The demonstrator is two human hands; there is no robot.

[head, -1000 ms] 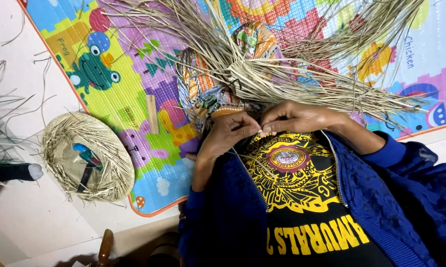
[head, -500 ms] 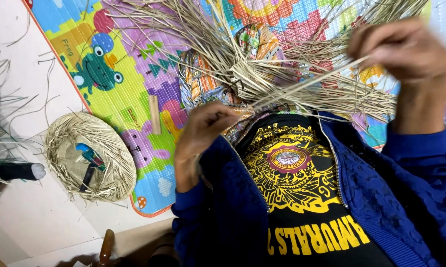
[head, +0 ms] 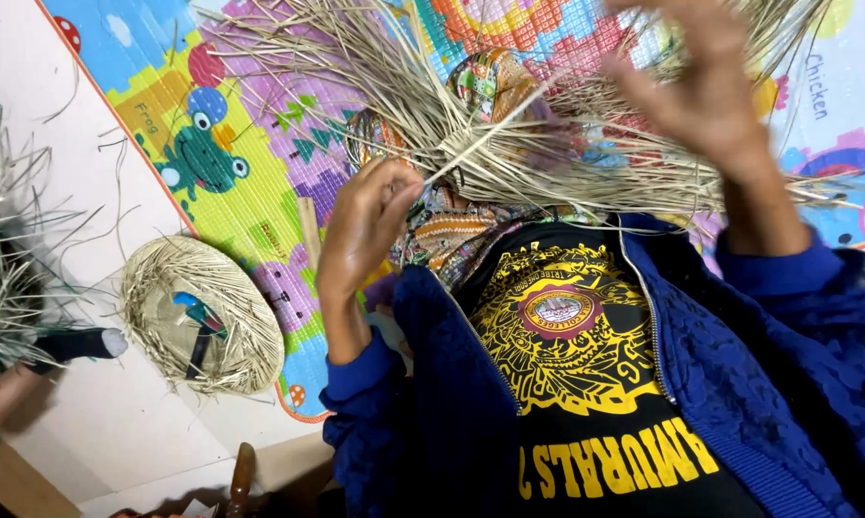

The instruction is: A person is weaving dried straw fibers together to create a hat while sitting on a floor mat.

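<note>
Straw weaving [head: 509,144] on lap, above colourful play mat [head: 260,173], strands fanning outward. Left hand [head: 360,230] pinching single strand at weave's edge. Right hand [head: 701,91] raised above it, blurred, fingers spread. Woven straw disc [head: 202,317] left on floor.

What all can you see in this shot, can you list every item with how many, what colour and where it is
Straw weaving: one, tan, loose strands fanning out, centre top on the lap.
Play mat: one, multicoloured with a green frog picture, under the straw.
Round woven piece: one, tan, lower left at the mat's edge.
Dark tool: one, lying inside the round woven piece.
Straw bundle: one, grey-green, far left edge.
Black handle: one, white-tipped, left, by the bundle.
Patterned cloth: orange and brown, beneath the weaving.
Left hand: pinching strands at the weaving's near edge.
Right hand: raised, blurred, upper right, fingers spread.
</note>
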